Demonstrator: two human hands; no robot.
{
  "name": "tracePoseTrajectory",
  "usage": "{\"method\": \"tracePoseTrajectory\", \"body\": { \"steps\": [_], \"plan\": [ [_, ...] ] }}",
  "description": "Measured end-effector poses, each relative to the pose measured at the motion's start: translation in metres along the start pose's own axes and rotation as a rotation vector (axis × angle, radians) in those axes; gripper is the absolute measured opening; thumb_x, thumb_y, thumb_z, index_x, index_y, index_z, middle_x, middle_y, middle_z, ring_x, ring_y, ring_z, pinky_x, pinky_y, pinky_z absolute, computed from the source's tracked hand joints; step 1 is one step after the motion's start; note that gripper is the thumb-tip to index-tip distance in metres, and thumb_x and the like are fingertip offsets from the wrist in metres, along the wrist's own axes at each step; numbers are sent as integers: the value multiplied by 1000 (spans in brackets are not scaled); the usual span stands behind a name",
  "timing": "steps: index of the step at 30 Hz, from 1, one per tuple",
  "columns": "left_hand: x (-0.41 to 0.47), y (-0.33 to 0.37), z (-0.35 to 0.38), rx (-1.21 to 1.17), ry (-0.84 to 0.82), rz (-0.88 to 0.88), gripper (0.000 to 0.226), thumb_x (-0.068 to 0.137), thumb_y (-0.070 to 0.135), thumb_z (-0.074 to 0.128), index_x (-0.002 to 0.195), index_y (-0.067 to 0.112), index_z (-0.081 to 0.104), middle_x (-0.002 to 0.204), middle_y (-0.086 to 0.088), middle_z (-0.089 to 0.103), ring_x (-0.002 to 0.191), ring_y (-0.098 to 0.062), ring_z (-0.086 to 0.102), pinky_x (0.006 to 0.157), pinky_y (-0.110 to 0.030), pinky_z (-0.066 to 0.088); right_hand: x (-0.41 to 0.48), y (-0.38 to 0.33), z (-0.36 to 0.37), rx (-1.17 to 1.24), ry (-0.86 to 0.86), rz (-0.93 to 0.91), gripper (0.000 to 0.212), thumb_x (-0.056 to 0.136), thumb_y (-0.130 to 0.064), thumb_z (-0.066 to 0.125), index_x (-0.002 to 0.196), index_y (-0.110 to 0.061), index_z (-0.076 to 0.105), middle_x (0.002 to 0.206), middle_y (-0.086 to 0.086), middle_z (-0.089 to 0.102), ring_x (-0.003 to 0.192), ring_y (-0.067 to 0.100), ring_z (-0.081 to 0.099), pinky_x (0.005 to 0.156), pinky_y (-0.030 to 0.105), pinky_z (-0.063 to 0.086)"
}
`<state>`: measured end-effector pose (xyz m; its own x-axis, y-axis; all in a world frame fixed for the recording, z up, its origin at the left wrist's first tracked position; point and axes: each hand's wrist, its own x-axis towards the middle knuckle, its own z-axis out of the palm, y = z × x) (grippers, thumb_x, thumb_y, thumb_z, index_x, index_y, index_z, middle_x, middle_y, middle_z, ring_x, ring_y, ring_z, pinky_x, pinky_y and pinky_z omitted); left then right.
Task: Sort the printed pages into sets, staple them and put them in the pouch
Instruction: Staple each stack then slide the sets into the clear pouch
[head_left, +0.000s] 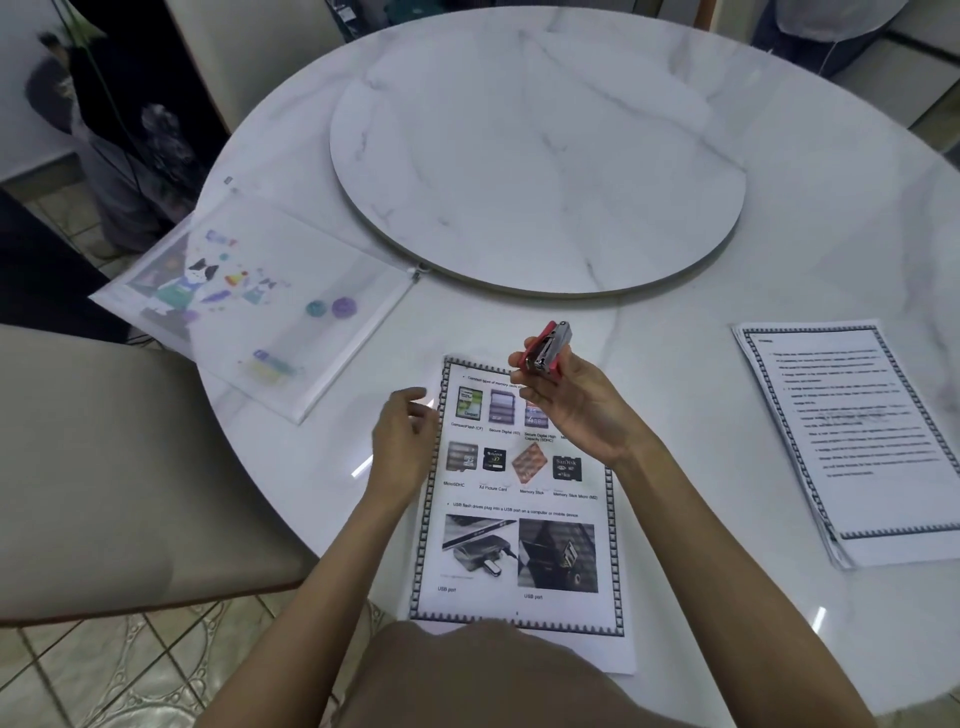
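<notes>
Right hand (576, 410): I saw it gripping a red stapler (545, 348), raised over the top of the pages (519, 519) lying before me. Left hand (402, 441): fingers loosely curled, holding nothing, by the pages' left edge. Pouch (249, 306): flat, left on the table (675, 312). Stack (852, 431): right, well apart.

Round white marble table (675, 338), round turntable (540, 156) of the same marble at its middle, clear zip pouch (249, 291) far left, overhanging the edge, printed page (519, 519) flat at near centre, stack of pages (852, 436) at right.
</notes>
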<state>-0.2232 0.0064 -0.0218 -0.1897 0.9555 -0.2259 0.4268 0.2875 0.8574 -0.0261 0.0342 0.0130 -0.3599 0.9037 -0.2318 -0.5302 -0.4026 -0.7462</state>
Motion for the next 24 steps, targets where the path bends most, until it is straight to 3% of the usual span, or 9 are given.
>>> {"method": "tracePoseTrajectory", "body": {
  "steps": [2,6,11,13,17,20,24],
  "plan": [
    [0,-5,-10,-32,54,-20,29,93,12,50,122,10,50,107,-10,60,90,-25,61,82,-34,50,-2,0,-5,-39,18,-6,49,58,-47,82,95,-18,71,99,6,71,86,16,68,76,23,54],
    [-12,-14,-26,82,53,23,31,92,11,53,122,9,54,114,-10,59,92,-15,55,79,-23,41,-9,-2,-13,-167,110,-24,46,67,-45,73,99,-14,63,97,5,69,86,15,67,76,23,52],
    [-34,-21,-27,139,-10,41,32,92,15,53,124,10,55,122,-12,55,95,-14,55,81,-21,40,-25,-9,-22,-596,346,-10,21,92,-20,53,109,-8,56,97,6,67,81,12,66,73,19,49],
    [-42,-19,-25,108,-11,21,33,92,16,54,124,11,54,125,-11,51,96,-15,55,83,-22,41,-28,-11,-29,-750,433,-29,23,89,-21,59,109,-8,58,94,3,67,80,13,64,75,23,45],
    [-58,-13,-20,46,-29,-38,36,91,18,56,127,17,51,127,-8,48,98,-16,55,85,-24,40,-38,-16,-49,-1160,601,-80,32,82,-23,68,110,-8,60,96,4,61,86,18,59,67,14,41],
    [-65,-14,-16,62,-80,-96,42,90,19,57,131,14,47,132,-9,47,110,-22,55,86,-29,43,-47,-16,-71,-1470,640,-91,34,80,-21,71,105,0,61,101,14,56,91,28,56,76,28,41],
    [-74,-18,-15,100,-106,-155,47,90,21,57,134,13,42,133,-12,48,114,-22,52,94,-33,42,-60,-8,-90,-1628,678,-1,34,83,-24,66,102,2,58,103,16,52,88,34,56,72,33,40]
  ]
}}
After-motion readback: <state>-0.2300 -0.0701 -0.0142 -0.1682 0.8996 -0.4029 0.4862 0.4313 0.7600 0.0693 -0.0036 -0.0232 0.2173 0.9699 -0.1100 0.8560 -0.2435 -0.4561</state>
